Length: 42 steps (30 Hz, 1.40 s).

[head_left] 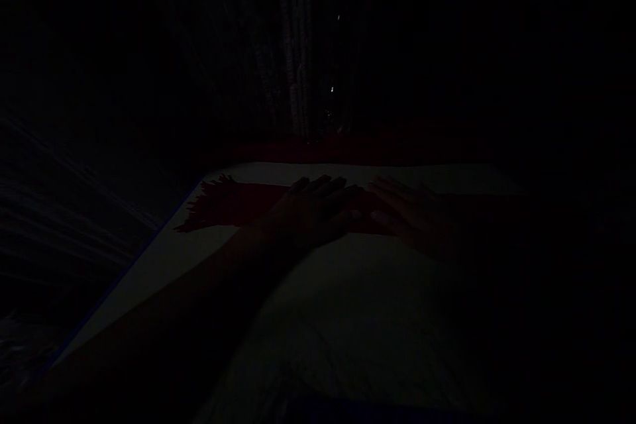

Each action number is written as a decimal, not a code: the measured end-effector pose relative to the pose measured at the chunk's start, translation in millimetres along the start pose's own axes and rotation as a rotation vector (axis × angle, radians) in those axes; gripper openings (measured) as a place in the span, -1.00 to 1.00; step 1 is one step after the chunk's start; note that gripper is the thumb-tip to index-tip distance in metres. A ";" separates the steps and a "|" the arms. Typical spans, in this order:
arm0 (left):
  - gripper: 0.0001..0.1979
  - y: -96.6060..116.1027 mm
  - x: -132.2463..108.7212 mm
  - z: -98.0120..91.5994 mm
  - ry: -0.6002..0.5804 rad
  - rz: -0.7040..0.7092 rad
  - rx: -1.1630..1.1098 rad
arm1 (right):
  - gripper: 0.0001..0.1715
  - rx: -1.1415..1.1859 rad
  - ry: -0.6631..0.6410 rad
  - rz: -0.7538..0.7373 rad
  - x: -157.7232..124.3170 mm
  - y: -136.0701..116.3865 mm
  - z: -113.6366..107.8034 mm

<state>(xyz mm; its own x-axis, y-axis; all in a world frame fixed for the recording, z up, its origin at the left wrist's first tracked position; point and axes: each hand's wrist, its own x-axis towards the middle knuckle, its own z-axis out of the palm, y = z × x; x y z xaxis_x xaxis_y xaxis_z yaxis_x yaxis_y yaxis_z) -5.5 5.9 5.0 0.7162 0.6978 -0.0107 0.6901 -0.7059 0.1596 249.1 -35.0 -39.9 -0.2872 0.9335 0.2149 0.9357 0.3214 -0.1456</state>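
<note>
The scene is very dark. A red cloth [233, 204] with a fringed left end lies across a pale flat surface [348, 318]. My left hand [315, 209] rests flat on the cloth with its fingers stretched out. My right hand [405, 212] lies flat beside it, fingers spread, fingertips close to those of the left hand. Neither hand grips anything. The right part of the cloth is lost in shadow.
The pale surface has a dark blue edge [149, 245] along its left side. More red material [358, 146] lies behind the surface. A dark hanging fabric with faint vertical folds [293, 66] rises at the back. Everything else is too dark to make out.
</note>
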 end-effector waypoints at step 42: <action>-0.29 -1.3 4.3 6.2 0.015 0.003 -0.009 | -0.19 -0.007 0.114 -0.040 -0.9 -8.8 -0.3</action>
<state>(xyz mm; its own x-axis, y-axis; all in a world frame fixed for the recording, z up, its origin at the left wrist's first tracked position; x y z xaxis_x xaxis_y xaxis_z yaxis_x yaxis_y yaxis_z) -2.7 9.1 -1.3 0.7163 0.6978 0.0050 0.6873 -0.7067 0.1681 241.2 -38.7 -38.6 -0.2997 0.8956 0.3287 0.9255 0.3566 -0.1279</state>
